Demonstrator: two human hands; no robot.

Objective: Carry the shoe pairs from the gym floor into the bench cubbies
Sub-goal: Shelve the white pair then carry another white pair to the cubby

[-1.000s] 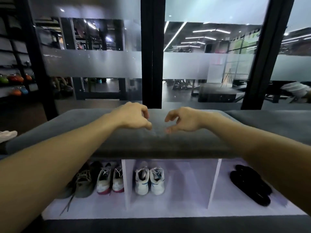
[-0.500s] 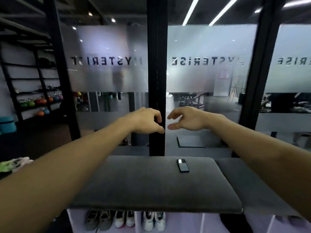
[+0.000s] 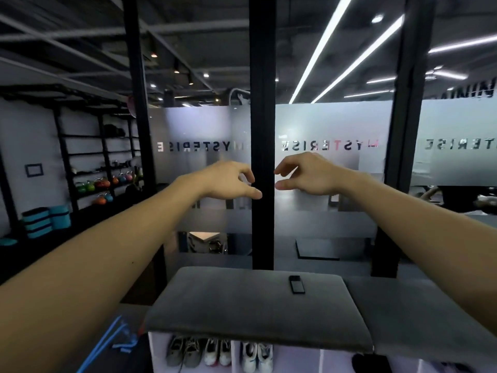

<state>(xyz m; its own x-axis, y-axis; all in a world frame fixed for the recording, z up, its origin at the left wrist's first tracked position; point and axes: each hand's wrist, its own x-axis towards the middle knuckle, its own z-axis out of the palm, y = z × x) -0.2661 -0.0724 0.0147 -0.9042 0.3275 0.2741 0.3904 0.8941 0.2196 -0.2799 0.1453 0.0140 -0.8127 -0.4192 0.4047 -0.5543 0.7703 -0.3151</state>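
Observation:
My left hand (image 3: 228, 181) and my right hand (image 3: 306, 175) are stretched out in front at chest height, fingers loosely curled and apart, holding nothing. Far below them stands the bench with its grey cushion (image 3: 242, 305). In the white cubbies under it I see a grey pair of shoes (image 3: 183, 352), a white-and-pink pair (image 3: 216, 352) beside it, and a white-and-blue pair (image 3: 256, 356) in the middle cubby. A black pair (image 3: 372, 363) shows partly at the right, cut by the frame's bottom edge.
A small black device (image 3: 296, 284) lies on the cushion. A black pillar (image 3: 262, 130) and frosted glass wall rise behind the bench. A rack of kettlebells (image 3: 102, 184) and teal mats (image 3: 44, 220) stand at the left. Blue strips (image 3: 118, 340) lie on the floor.
The view has tilted upward and pulled back from the bench. Both hands lifted off the cushion and now hover in the air; the small black device has come into sight.

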